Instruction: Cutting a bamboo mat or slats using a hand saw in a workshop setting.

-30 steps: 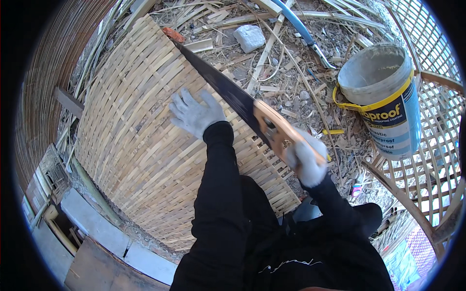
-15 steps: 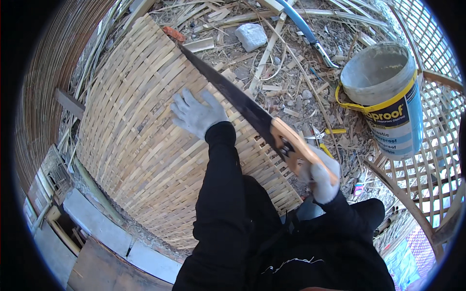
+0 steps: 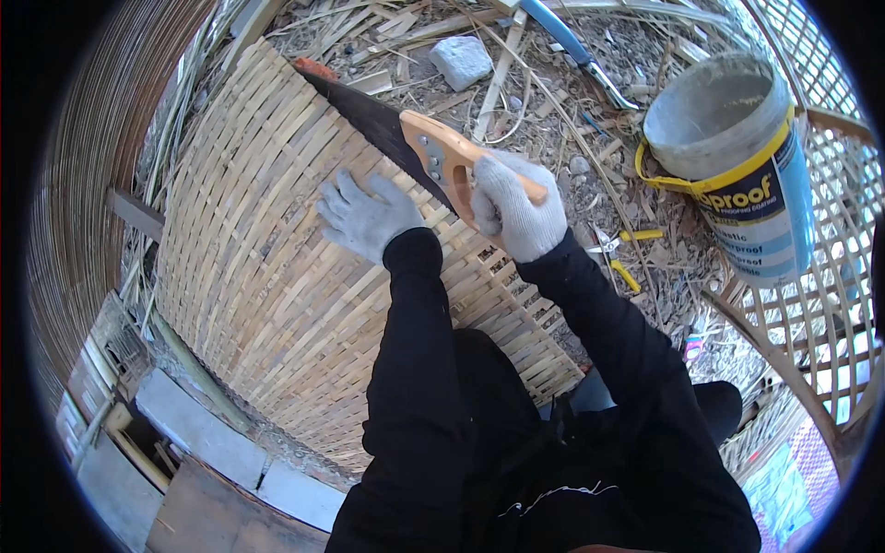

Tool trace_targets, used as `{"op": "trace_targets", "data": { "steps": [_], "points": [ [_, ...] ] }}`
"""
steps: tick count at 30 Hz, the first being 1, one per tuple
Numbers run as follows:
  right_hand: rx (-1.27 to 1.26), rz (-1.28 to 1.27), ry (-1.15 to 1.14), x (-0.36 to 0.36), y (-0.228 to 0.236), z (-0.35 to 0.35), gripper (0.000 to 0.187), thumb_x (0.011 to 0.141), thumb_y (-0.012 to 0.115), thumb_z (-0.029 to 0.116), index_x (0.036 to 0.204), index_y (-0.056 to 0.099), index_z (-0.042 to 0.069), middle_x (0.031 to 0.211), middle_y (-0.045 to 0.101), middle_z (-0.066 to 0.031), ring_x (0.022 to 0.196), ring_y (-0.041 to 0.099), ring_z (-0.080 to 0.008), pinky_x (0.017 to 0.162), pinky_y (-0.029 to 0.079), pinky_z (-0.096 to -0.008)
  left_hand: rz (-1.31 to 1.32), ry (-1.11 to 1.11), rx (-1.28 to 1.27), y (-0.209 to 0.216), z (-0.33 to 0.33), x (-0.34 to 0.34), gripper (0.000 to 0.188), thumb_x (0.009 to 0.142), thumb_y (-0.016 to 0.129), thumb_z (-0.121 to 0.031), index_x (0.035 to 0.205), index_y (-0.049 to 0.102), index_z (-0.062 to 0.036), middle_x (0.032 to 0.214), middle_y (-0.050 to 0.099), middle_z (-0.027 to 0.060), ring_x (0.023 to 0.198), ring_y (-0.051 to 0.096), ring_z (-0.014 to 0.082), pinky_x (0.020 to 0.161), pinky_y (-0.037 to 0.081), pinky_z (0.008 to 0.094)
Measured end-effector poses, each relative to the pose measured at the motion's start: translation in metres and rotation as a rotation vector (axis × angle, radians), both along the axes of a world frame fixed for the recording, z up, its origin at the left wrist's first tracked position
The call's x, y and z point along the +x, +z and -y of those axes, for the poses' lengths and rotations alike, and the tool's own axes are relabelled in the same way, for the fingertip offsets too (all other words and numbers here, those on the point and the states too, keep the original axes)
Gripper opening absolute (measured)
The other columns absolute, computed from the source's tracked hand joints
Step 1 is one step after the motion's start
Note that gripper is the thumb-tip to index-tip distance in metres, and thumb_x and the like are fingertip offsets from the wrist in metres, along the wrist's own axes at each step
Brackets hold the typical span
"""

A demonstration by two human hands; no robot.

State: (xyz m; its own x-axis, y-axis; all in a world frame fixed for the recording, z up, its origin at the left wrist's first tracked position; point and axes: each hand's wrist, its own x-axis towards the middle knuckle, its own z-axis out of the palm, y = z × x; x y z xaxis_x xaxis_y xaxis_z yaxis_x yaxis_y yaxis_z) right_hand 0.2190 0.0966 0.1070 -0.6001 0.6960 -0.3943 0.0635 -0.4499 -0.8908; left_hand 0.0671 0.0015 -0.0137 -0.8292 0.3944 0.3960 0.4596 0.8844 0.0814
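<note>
A large woven bamboo mat (image 3: 267,249) lies in front of me, its right edge running from far left to near right. My left hand (image 3: 369,217), in a pale knit glove, presses flat on the mat near that edge with fingers spread. In my gloved right hand (image 3: 521,203) is the wooden handle of a handsaw (image 3: 429,147). The dark blade runs along the mat's right edge toward the far corner, and part of it is hidden by the handle. Fingers of the right hand wrap round the grip.
A bucket (image 3: 724,166) with a yellow rim stands at the right, beside a bamboo lattice (image 3: 820,313). Yellow-handled pliers (image 3: 616,253), a grey stone (image 3: 461,63), a blue-handled tool (image 3: 576,46) and bamboo scraps lie on the ground. Grey blocks (image 3: 198,429) line the near left.
My right hand has pushed the saw forward and to the left along the mat's edge, away from my body. My left hand stays flat on the mat.
</note>
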Motion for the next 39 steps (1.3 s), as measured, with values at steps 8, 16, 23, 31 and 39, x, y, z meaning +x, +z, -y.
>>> {"op": "trace_targets", "data": {
  "steps": [8,16,23,31,39],
  "points": [
    [0.114,0.146,0.056,0.102,0.045,0.048,0.057,0.105,0.053,0.036,0.137,0.064,-0.009,0.086,0.069,-0.0018,0.068,0.056,-0.0061,0.064,0.045,-0.0234,0.046,0.018,-0.002,0.006,-0.001,0.0,0.036,0.101,0.058,-0.03,0.129,0.068,-0.0097,0.138,0.065,0.0124,0.132,0.056,0.0338,0.113,0.038,0.0528],
    [0.099,0.121,0.01,0.098,0.047,0.045,0.053,0.105,0.053,0.035,0.131,0.067,-0.01,0.075,0.066,-0.0004,0.061,0.054,-0.004,0.06,0.043,-0.022,0.092,0.037,-0.032,0.01,-0.002,-0.004,0.04,0.101,0.055,-0.031,0.134,0.064,-0.0102,0.144,0.06,0.0125,0.138,0.05,0.0368,0.117,0.033,0.0554],
    [0.142,-0.011,-0.089,-0.025,-0.011,0.01,0.035,0.108,0.052,0.028,0.108,0.068,-0.004,0.063,0.057,0.0028,0.053,0.049,-0.0047,0.05,0.037,-0.024,0.2,0.055,-0.022,0.004,0.004,-0.002,0.046,0.104,0.052,-0.035,0.142,0.061,-0.0115,0.154,0.055,0.0147,0.146,0.045,0.0371,0.123,0.028,0.0578],
    [0.876,0.182,0.153,0.083,0.019,-0.018,0.051,0.089,0.07,0.02,0.134,0.067,-0.004,0.092,0.078,-0.0166,0.073,0.078,-0.0256,0.069,0.061,-0.0347,0.181,0.057,-0.061,0.004,0.006,-0.003,0.049,0.103,0.054,-0.037,0.145,0.058,-0.0115,0.157,0.051,0.0157,0.149,0.042,0.0366,0.123,0.028,0.0585],
    [1.229,0.564,0.842,0.143,-0.025,-0.055,0.075,0.078,0.084,0.03,0.14,0.058,-0.002,0.103,0.071,-0.0202,0.1,0.07,-0.0386,0.092,0.054,-0.0508,0.056,0.038,-0.023,0.009,0.002,-0.001,0.039,0.102,0.057,-0.033,0.132,0.062,-0.0098,0.144,0.06,0.0142,0.139,0.049,0.0364,0.116,0.036,0.0561]
  ]
}}
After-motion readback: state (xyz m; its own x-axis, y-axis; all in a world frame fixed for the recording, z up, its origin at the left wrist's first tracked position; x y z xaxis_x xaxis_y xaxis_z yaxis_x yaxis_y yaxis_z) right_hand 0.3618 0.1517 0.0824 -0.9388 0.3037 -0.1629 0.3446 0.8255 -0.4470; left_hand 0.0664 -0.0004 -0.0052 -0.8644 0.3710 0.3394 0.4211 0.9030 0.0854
